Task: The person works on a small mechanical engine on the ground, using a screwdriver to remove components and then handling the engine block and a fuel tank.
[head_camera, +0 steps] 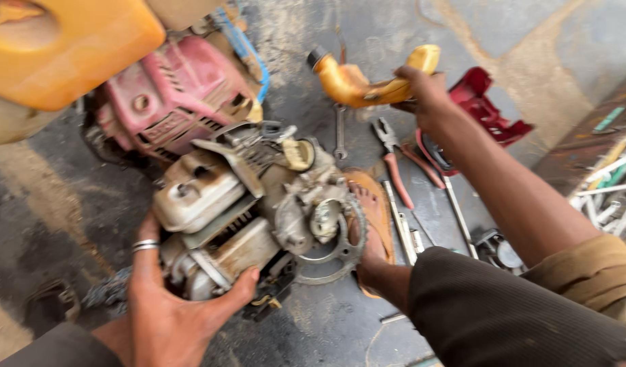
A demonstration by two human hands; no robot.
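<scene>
Two bare hands are at work in the head view, above a stained concrete floor (367, 27). The left hand (167, 306), with a ring on one finger, cups the near end of a grimy small engine (258, 211), fingers spread wide along its pale housing and thumb hooked under the lower edge. The engine lies on its side at the middle of the picture, with a toothed ring on its right face resting against the person's sandalled foot (374, 217). The right hand (425, 92) is raised beyond the engine, fingers wrapped tight around one end of a curved yellow plastic duct (357, 85), whose dark-rimmed mouth points left. Below that hand, on the floor, lie red-handled pliers (398, 170), a spanner (340, 132) and a red plastic cover (486, 105). A second, red engine (174, 95) sits just behind the grey one, partly under an orange jerrycan (68, 47) at the top left corner.
</scene>
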